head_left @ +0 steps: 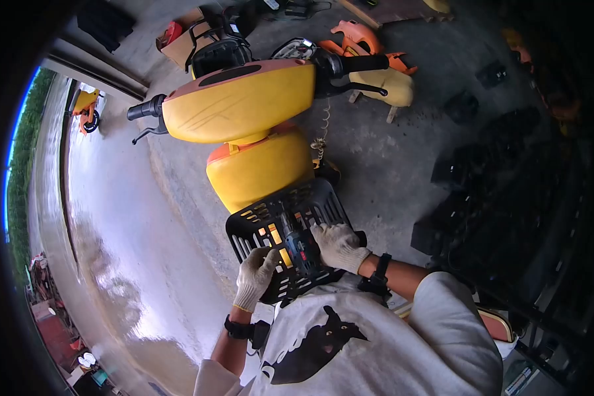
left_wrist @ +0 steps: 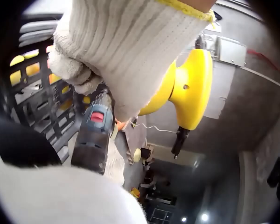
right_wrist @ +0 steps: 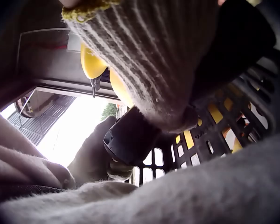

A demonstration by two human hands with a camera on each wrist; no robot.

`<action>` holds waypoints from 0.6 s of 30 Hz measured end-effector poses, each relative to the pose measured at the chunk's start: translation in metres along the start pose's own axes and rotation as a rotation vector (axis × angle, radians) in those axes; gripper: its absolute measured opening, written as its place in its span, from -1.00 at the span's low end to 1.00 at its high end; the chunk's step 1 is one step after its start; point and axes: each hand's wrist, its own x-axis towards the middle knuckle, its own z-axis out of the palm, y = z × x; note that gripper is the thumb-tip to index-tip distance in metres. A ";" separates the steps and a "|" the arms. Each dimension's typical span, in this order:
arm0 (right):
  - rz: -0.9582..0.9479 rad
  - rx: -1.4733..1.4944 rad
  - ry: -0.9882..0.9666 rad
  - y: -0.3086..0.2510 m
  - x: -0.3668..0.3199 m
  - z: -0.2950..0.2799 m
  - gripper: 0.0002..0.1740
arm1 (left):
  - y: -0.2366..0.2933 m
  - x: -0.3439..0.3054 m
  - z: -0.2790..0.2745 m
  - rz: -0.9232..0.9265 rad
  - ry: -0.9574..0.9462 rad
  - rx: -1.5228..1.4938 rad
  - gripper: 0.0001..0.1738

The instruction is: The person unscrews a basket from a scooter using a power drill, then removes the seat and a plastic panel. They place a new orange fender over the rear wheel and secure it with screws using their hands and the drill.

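Both hands wear white knit gloves and work over a black slotted plastic basket (head_left: 340,206). A dark blue and black cordless drill (head_left: 299,247) lies over the basket floor in the head view, its chuck facing the yellow front. My right hand (head_left: 340,247) grips the drill from the right; its battery end (right_wrist: 130,135) shows below the glove in the right wrist view. At the basket's left side is my left hand (head_left: 256,272), its fingers (left_wrist: 72,70) curled close to the chuck (left_wrist: 102,99). I cannot tell whether those fingers hold anything.
Beyond the basket stands a yellow scooter front (head_left: 241,105) with handlebars and brake levers. Orange body panels (head_left: 360,38) and a cardboard box (head_left: 183,45) lie on the concrete floor. Dark items (head_left: 462,165) crowd the right side. Another yellow-orange scooter (head_left: 87,109) is outside at left.
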 end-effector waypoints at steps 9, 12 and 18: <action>-0.078 0.013 0.104 0.005 -0.003 0.008 -0.58 | -0.003 0.034 0.063 -0.219 -0.619 -1.104 -0.31; -0.089 0.037 0.092 0.003 -0.003 0.002 -0.68 | -0.001 0.029 0.066 -0.207 -0.611 -1.172 -0.32; -0.082 0.088 0.099 0.006 0.007 0.013 -0.55 | 0.005 0.030 0.066 -0.250 -0.619 -1.230 -0.34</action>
